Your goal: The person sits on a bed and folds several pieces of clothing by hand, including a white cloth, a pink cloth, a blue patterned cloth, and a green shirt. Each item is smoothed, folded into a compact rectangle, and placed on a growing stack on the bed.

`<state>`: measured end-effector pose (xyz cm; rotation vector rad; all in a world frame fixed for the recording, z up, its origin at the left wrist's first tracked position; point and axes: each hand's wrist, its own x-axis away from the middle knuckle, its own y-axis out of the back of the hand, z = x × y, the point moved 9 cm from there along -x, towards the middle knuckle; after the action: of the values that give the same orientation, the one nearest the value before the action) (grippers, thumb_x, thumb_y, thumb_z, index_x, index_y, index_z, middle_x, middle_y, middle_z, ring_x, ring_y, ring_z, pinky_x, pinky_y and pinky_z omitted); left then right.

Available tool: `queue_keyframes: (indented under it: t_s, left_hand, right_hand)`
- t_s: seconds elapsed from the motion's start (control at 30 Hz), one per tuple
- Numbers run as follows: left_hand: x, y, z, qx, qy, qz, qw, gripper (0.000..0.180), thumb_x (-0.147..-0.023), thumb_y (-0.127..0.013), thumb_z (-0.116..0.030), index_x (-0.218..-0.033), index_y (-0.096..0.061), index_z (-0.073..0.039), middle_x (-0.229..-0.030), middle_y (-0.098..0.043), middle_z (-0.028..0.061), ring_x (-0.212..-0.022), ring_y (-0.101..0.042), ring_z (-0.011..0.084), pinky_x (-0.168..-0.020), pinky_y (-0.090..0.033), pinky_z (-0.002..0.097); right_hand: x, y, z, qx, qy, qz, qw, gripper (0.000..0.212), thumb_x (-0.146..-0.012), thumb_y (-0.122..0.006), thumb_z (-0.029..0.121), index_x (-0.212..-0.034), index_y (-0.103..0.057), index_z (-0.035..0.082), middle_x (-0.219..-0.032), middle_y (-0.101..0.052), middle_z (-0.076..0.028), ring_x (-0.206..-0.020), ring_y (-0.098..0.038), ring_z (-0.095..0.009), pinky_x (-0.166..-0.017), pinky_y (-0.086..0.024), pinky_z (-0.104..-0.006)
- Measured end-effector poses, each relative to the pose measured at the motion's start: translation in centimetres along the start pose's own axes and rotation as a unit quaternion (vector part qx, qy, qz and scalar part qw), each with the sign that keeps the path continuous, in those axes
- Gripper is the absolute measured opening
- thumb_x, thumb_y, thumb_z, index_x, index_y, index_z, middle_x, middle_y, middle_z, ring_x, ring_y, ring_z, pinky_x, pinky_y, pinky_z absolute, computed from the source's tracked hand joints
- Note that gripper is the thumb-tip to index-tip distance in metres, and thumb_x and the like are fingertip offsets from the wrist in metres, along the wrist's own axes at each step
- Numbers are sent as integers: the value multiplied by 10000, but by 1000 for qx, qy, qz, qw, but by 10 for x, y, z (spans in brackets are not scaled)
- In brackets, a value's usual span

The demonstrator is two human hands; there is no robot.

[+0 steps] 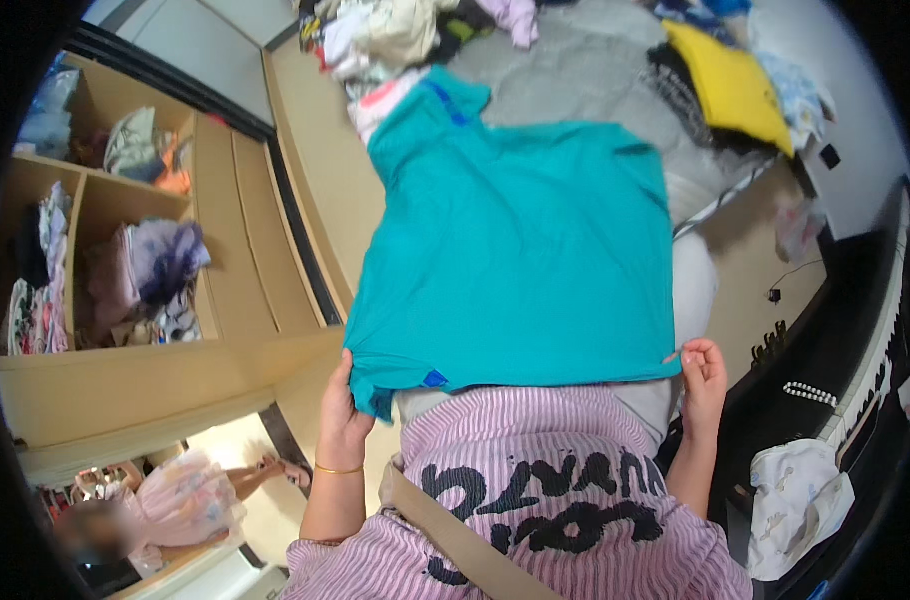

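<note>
A teal T-shirt [515,250] is spread flat in front of me, its far end reaching onto a grey-covered bed [585,90]. My left hand [341,415] pinches the shirt's near left corner. My right hand [703,372] pinches its near right corner. Both hands hold the near hem taut just above my pink striped top [535,480].
Piles of mixed clothes [395,35] and a yellow garment [732,85] lie on the bed's far part. An open wooden wardrobe [105,250] with stuffed shelves stands at left. A dark dresser [845,330] is at right. A small person in a pale dress [175,500] is at lower left.
</note>
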<state>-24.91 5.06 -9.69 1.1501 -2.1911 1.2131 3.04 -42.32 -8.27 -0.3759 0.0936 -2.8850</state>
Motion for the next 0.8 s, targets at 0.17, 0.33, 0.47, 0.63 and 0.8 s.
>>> queue_keyframes:
  t_s: [0.17,0.33,0.47,0.63,0.8]
  left_hand:
    - [1,26,13,-94,15,-21,995,511,-1103,-556,-286,-1498,-470,26,-1472,-591,172,-1301,-613,284,-1104,-501,432]
    - [10,-9,-31,-354,4,17,935,525,-1077,-603,-217,-1505,-457,49,-1398,-629,168,-1203,-658,222,-990,-572,343]
    - [20,-92,-71,-254,-53,135,956,613,-1041,-641,-180,-1567,-407,29,-1374,-649,150,-1190,-667,201,-991,-573,335]
    - [-40,-65,-61,-146,80,182,969,474,-1026,-561,-77,-1485,-505,29,-1277,-675,103,-1128,-679,193,-913,-617,327]
    - [-49,-35,-63,-425,-133,38,895,557,-907,-616,65,-1449,-556,-46,-1215,-619,50,-1149,-616,174,-940,-508,269]
  right_hand:
    - [-2,7,7,101,-22,66,992,101,-1039,-648,75,-1119,-626,18,-976,-690,-26,-896,-626,-86,-807,-458,-227]
    - [-26,-19,28,124,-60,174,975,104,-1028,-658,73,-1114,-625,25,-941,-650,2,-848,-604,-65,-784,-487,-225]
    - [-58,-22,35,144,-71,210,964,152,-1039,-656,172,-1107,-626,40,-952,-642,19,-774,-603,-57,-697,-480,-195]
    - [-93,-38,22,19,-34,90,995,424,-1044,-646,216,-1405,-526,30,-1151,-672,-54,-816,-617,-72,-683,-487,-201]
    - [-65,-50,36,47,-1,84,995,590,-1007,-678,161,-1520,-424,16,-1388,-582,-137,-864,-636,-91,-730,-490,-204]
